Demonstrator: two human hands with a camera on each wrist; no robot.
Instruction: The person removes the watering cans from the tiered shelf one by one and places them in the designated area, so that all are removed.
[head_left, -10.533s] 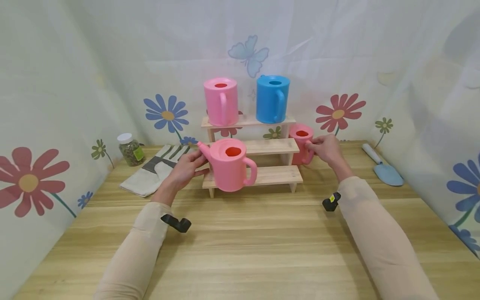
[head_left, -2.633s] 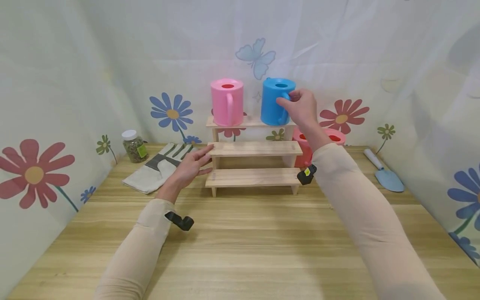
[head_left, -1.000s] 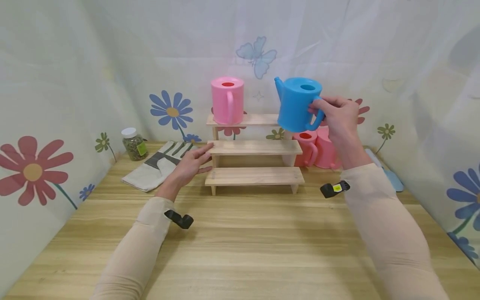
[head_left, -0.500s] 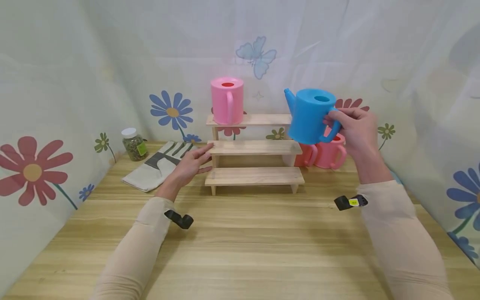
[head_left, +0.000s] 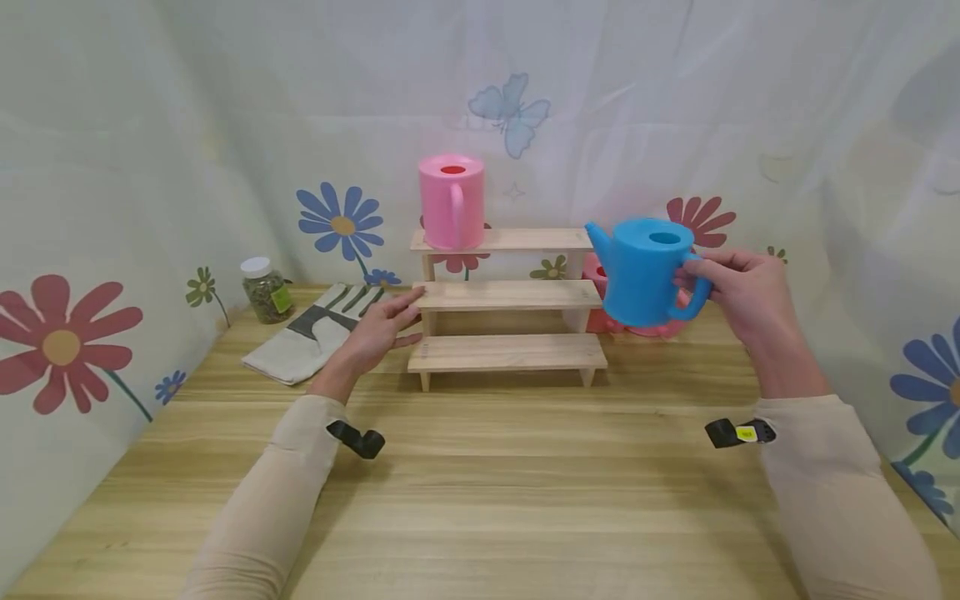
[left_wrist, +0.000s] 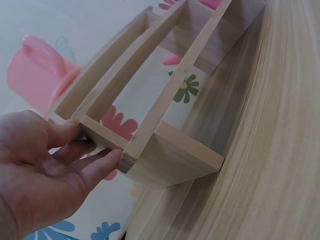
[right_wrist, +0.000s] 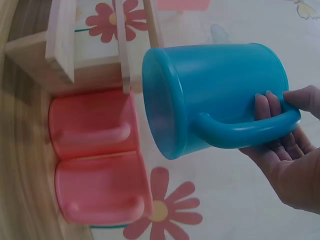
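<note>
The person's right hand (head_left: 750,296) holds a blue plastic watering can (head_left: 647,271) in the air by its curved handle, the fingers (right_wrist: 267,112) curled through the loop with the thumb on top, and the can's spout points away from those fingers toward the three-tier wooden step shelf (head_left: 507,293). The can hangs clear of the wooden counter (head_left: 510,492), upright in the head view, just off the shelf's right end. Directly behind and below the gripping fingers, two coral-pink plastic watering cans (right_wrist: 97,170) stand side by side on the counter, pressed close together and next to the shelf's end panel; from the head view the blue can covers most of them. The left hand (head_left: 375,333) lies with its fingers (left_wrist: 95,167) straight and relaxed against the left end of the shelf, the tips touching the edge of the middle step and the side panel, holding nothing. Up and away from those fingertips, a light pink plastic watering can (head_left: 452,202) stands upright on the left part of the top step. Just outside the left hand, a grey and white fabric work glove (head_left: 311,333) lies flat on the counter, and beyond it a small clear jar with a white lid (head_left: 261,289) stands by the flower-printed curtain.
</note>
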